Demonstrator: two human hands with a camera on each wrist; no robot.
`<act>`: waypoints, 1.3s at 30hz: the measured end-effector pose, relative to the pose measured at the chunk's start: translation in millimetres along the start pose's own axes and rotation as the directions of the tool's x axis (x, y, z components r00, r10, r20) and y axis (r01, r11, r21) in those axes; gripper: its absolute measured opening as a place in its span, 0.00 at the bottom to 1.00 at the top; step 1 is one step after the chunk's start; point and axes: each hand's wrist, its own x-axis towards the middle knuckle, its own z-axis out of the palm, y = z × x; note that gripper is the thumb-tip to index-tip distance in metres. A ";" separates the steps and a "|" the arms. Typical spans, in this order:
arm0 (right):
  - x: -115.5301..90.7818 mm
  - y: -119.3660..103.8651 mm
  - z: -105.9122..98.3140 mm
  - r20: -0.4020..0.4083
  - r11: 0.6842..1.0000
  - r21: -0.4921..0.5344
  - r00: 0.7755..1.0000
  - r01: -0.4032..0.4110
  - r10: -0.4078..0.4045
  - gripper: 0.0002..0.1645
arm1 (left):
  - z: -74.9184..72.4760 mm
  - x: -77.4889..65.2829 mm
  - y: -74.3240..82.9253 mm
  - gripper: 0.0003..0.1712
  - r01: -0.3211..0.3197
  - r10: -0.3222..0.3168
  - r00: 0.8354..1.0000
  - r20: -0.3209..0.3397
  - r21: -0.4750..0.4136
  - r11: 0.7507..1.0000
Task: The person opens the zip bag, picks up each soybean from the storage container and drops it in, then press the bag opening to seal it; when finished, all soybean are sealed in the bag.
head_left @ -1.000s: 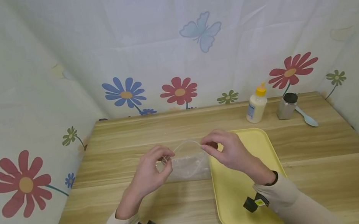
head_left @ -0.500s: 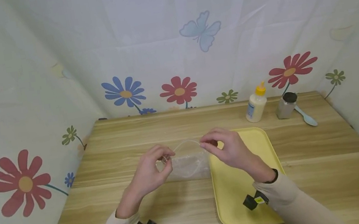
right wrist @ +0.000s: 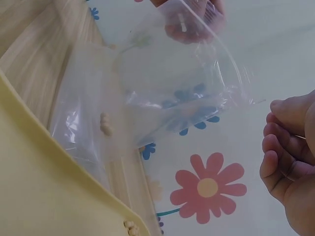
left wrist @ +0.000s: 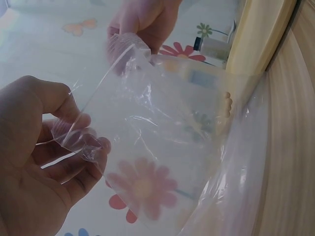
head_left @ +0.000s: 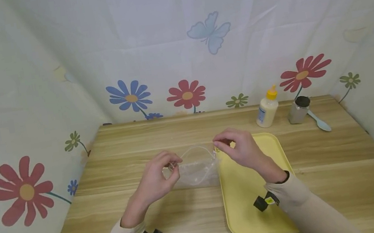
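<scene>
Clear plastic bag (head_left: 196,175) is up between the two hands, just left of the yellow tray (head_left: 241,189), and its lower part looks like it sags onto the wooden table (head_left: 189,229). Left hand (head_left: 158,179) has one top corner pinched between thumb and fingers. Right hand (head_left: 244,150) is right by the opposite corner, thumb and forefinger nearly together, but honestly I can't tell if it's got any film: in the right wrist view a wisp of plastic ends just beside the fingertips.

My read is it weighs next to nothing, is floppy and a bit slick, and probably clings to itself, so the mouth would likely collapse without support. Doubt it's fragile unless you yank it. I'd hold the rim at both top corners, fingertips only, and stay off the middle since that'd just crumple.

Head cam gives you the whole layout, including the spoon (head_left: 320,122), jar (head_left: 297,113) and squeeze bottle (head_left: 267,113), but the bag barely shows up there. Left wrist gets the wrinkles and the pinch way better. Right wrist shows a tan knobbly thing (right wrist: 106,124) at the film; can't say if it's inside or behind.
</scene>
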 end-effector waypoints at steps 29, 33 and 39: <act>-11.5 59.3 24.1 0.151 0.950 -0.150 0.943 -0.275 0.297 0.05 | -1.4 0.4 0.4 0.11 0.009 -0.009 1.000 0.007 0.006 1.000; -11.9 64.1 26.5 0.179 0.933 -0.157 0.920 -0.324 0.350 0.05 | -1.0 0.4 0.2 0.11 0.006 -0.006 1.000 0.009 0.007 1.000; -9.8 72.2 30.7 0.226 0.922 -0.183 0.899 -0.340 0.376 0.06 | -1.2 -0.1 0.9 0.11 0.011 -0.011 1.000 0.004 -0.007 1.000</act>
